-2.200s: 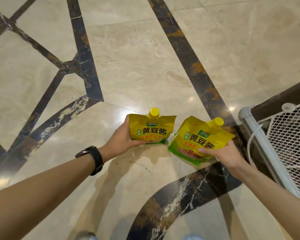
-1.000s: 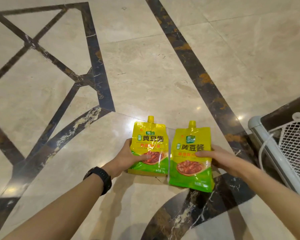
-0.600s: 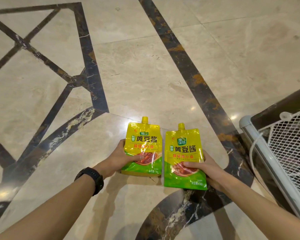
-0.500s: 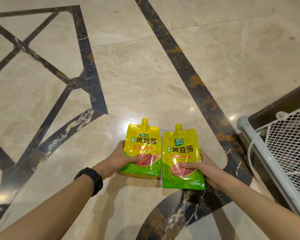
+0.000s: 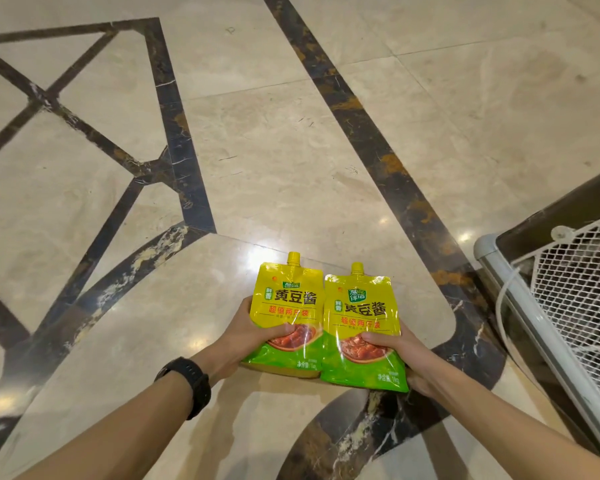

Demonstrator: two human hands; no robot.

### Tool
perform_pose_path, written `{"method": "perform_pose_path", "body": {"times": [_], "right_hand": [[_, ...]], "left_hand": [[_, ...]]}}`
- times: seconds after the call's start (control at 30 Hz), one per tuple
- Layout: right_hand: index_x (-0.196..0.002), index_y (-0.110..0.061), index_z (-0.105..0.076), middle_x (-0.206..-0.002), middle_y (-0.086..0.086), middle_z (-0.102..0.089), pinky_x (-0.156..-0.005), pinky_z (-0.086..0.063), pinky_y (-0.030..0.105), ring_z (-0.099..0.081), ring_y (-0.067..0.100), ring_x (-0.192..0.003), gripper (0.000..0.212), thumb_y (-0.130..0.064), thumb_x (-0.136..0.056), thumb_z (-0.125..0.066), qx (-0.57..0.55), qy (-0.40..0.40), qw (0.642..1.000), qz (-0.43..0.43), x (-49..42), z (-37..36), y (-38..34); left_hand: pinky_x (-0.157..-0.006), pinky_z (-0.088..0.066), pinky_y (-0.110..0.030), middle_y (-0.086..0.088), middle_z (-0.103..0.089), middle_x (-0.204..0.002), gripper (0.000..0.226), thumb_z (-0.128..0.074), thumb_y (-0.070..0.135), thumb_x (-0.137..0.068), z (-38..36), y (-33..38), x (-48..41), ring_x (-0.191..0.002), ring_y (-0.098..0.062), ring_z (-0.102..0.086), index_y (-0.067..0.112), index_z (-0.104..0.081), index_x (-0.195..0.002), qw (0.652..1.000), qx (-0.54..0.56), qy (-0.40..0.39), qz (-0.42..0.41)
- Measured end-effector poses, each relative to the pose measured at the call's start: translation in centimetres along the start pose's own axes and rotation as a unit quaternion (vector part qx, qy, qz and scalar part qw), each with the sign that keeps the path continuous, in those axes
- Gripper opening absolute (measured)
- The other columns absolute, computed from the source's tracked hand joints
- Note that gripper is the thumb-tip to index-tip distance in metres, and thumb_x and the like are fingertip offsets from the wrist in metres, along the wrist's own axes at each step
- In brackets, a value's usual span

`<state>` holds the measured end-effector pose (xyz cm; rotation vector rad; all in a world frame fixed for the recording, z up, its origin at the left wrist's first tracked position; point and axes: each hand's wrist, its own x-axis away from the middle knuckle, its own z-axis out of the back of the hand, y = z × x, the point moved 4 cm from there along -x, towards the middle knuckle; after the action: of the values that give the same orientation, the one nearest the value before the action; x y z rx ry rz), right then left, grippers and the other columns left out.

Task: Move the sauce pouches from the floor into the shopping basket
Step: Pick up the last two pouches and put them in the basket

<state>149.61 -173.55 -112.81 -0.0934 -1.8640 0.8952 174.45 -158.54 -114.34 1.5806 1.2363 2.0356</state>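
Head camera, looking down. Holding two yellow-and-green sauce pouches up over the marble floor (image 5: 291, 150), spouts pointing away from the body, labels turned to the lens. Left hand (image 5: 243, 336) curled round the lower left edge of the left pouch (image 5: 286, 306), thumb pressed across the front, with a black wristwatch (image 5: 191, 382) on that wrist. Right hand (image 5: 406, 355) wrapped likewise round the lower right of the right pouch (image 5: 361, 320), thumb on the print. Touching along the inner edges, right one slightly overlapping. Off to the right margin, apart from both pouches: shopping basket (image 5: 534, 323), white mesh behind a grey rim.

Against two seconds back: no longer slumped and tilted apart, now straightened, squared up side by side and drawn nearer the body. Judged as pick-up done for both. Still to do: swinging right and lowering past the rim. Impossible to tell what already lies inside the mesh.
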Motion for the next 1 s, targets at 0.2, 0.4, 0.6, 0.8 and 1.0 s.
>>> {"method": "perform_pose_path", "body": {"times": [0.2,0.4,0.6,0.8,1.0], "right_hand": [[-0.129,-0.014,-0.057,-0.113,0.016,-0.072,-0.073,-0.061,0.042,-0.071,0.034,-0.100,0.058,-0.010,-0.075,-0.076,-0.004,-0.021,1.000,-0.015,2.0,-1.0,-0.9],[-0.122,-0.015,-0.061,-0.111,0.014,-0.074,-0.069,-0.060,0.040,-0.072,0.032,-0.097,0.099,-0.033,-0.033,-0.100,0.016,-0.029,0.999,0.021,8.7,-4.1,-6.5],[-0.116,-0.016,-0.064,-0.105,0.011,-0.076,-0.063,-0.060,0.036,-0.074,0.028,-0.089,0.080,-0.028,-0.044,-0.097,0.012,-0.032,0.999,0.042,21.6,-7.7,-16.9],[-0.113,-0.025,-0.061,-0.108,0.006,-0.075,-0.079,-0.060,0.042,-0.073,0.026,-0.096,0.084,-0.032,-0.037,-0.097,0.018,-0.016,0.997,0.079,39.0,-11.7,-30.0],[-0.118,-0.014,-0.060,-0.103,0.012,-0.076,-0.063,-0.060,0.033,-0.075,0.024,-0.081,0.071,-0.010,-0.052,-0.087,-0.037,-0.030,0.995,0.085,56.5,-14.5,-40.1]], "left_hand": [[-0.084,-0.060,-0.036,-0.005,-0.075,-0.114,0.061,-0.086,0.011,-0.073,0.4,1.4,1.9,-0.103,-0.023,-0.073,0.022,-0.058,-0.126,0.999,0.018,-0.036,-0.002],[-0.081,-0.059,-0.033,-0.002,-0.072,-0.117,0.086,-0.095,0.024,-0.059,2.1,8.2,8.8,-0.101,-0.017,-0.073,0.024,-0.049,-0.131,0.999,0.007,0.017,-0.031],[-0.075,-0.059,-0.024,-0.002,-0.073,-0.115,0.081,-0.091,0.013,-0.063,3.1,21.2,21.5,-0.100,-0.015,-0.073,0.020,-0.050,-0.132,0.997,0.021,0.051,-0.056],[-0.086,-0.059,-0.035,0.002,-0.073,-0.116,0.087,-0.090,0.025,-0.056,3.4,37.5,37.1,-0.102,-0.014,-0.072,0.025,-0.049,-0.133,0.995,0.030,0.068,-0.063],[-0.077,-0.061,-0.031,0.001,-0.075,-0.113,0.082,-0.091,0.024,-0.055,2.4,52.5,51.9,-0.102,-0.019,-0.073,0.027,-0.053,-0.128,0.995,0.008,0.052,-0.089]]}}
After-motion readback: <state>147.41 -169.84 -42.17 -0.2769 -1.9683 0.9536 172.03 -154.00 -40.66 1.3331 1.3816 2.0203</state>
